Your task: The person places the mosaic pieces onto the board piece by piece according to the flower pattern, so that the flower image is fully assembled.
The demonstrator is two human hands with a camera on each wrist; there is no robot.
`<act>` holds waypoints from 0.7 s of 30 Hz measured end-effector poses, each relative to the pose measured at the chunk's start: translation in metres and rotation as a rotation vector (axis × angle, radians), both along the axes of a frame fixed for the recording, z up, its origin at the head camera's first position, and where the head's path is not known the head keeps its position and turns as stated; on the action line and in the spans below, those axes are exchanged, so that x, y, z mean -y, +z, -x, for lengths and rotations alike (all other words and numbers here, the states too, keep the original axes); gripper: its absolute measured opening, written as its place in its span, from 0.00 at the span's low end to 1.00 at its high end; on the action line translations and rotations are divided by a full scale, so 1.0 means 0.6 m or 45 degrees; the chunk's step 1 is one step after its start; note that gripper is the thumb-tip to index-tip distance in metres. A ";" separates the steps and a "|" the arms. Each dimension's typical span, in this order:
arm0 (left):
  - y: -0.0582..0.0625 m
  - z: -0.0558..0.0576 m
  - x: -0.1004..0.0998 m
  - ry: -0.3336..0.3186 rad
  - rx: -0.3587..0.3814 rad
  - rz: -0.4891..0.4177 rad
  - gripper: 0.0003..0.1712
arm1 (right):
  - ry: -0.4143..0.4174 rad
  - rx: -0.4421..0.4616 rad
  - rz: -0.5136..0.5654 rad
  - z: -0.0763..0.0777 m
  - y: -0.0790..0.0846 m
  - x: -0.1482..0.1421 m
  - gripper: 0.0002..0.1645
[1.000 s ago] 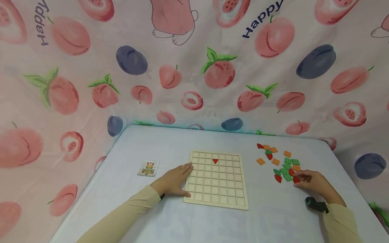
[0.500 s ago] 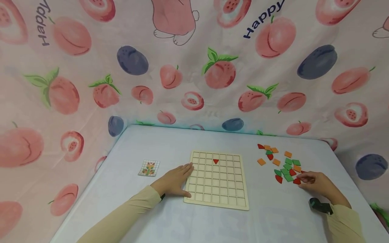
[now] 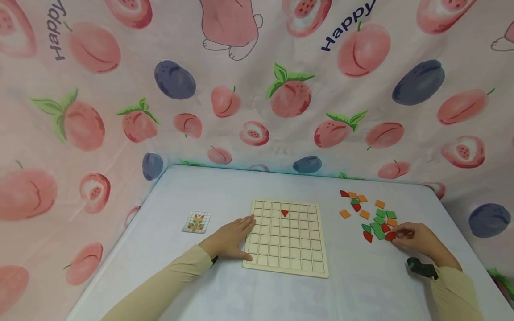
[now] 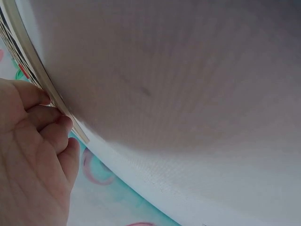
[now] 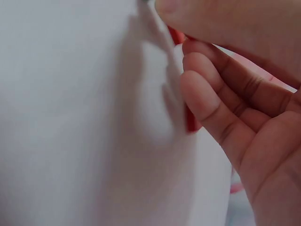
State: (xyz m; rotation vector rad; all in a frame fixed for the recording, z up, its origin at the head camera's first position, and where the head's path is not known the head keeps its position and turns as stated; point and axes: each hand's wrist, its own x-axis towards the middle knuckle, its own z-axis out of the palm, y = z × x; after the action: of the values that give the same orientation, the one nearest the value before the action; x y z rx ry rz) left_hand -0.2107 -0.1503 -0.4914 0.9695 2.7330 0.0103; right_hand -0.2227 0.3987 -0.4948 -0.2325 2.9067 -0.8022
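At the left edge of a wooden grid board (image 3: 293, 240), my left hand (image 3: 230, 236) rests with fingers spread against the rim. The left wrist view shows its fingertips at the board's edge (image 4: 56, 103). A single red triangle (image 3: 284, 213) sits in a top-row square. Over on the right, my right hand (image 3: 417, 240) pinches a red piece with a curved edge (image 3: 390, 236) between thumb and fingers, low over the table. In the right wrist view, red shows beside the thumb (image 5: 176, 35), and more red (image 5: 192, 120) lies behind the fingers.
Green squares (image 3: 380, 213), orange squares (image 3: 344, 214) and red curved pieces (image 3: 367, 236) lie scattered right of the board. A small pattern card (image 3: 196, 222) with a flower picture lies to its left. A fruit-printed cloth (image 3: 253, 89) hangs behind the white table (image 3: 225, 294).
The right hand shifted slightly right, then back left among the pieces. The red curved piece at its fingertips moved a little up and left. The left hand and board stayed put.
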 end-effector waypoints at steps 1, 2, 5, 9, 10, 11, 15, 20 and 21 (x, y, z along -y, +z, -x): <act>0.001 0.000 0.000 0.000 0.000 0.004 0.64 | 0.021 -0.031 0.005 0.001 0.003 0.004 0.18; 0.001 0.000 -0.001 -0.001 -0.002 0.004 0.64 | 0.042 -0.060 0.012 0.003 0.007 0.008 0.18; 0.001 0.000 -0.001 0.001 0.002 0.013 0.64 | 0.091 -0.098 0.034 0.010 0.022 0.028 0.18; 0.001 -0.001 -0.001 0.004 0.012 0.018 0.64 | 0.141 -0.103 0.087 0.026 0.043 0.065 0.17; 0.001 0.000 -0.001 0.002 0.012 0.019 0.64 | 0.157 -0.107 0.100 0.031 0.047 0.075 0.17; 0.001 0.000 -0.001 0.003 0.017 0.014 0.64 | 0.177 -0.116 0.122 0.036 0.050 0.086 0.16; 0.002 0.000 0.000 0.010 0.024 0.010 0.64 | 0.267 -0.164 0.193 0.061 0.053 0.133 0.14; 0.001 0.001 0.000 0.014 0.028 0.007 0.65 | 0.352 -0.146 0.280 0.089 0.042 0.189 0.13; 0.001 0.000 -0.001 0.014 0.028 0.004 0.65 | 0.363 -0.135 0.291 0.093 0.040 0.199 0.13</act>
State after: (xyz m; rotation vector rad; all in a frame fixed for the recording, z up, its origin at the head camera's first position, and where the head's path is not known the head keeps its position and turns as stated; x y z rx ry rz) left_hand -0.2110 -0.1500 -0.4906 0.9479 2.7170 0.0181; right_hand -0.2787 0.2791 -0.4707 -0.7125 2.7777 -1.0957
